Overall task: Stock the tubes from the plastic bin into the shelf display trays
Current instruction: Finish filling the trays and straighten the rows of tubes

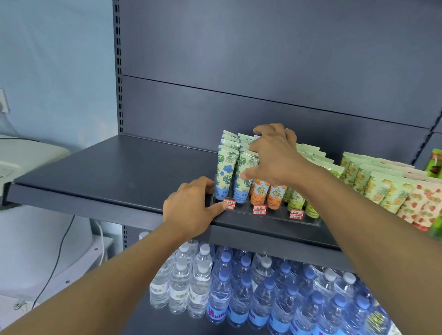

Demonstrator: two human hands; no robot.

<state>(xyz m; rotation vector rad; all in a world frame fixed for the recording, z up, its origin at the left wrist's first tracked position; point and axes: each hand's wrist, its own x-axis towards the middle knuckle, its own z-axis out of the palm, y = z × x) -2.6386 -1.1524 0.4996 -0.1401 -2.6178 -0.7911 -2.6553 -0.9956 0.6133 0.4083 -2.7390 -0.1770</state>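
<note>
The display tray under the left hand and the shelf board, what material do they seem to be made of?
The display tray looks like clear glossy acrylic: the tubes' caps show through its front wall. The shelf board appears to be dark painted sheet metal, matte, with a folded front edge, though the picture cannot confirm it.

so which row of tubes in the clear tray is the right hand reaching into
The orange-capped tubes, the middle row. The right hand covers their tops, thumb beside the blue-capped tubes; the green-capped tubes sit right of it.

Blue-flowered tubes [226,169] stand cap-down in rows at the left of the clear display tray [271,216]. Orange tubes [276,195] stand beside them, green tubes [298,201] further right.
</note>
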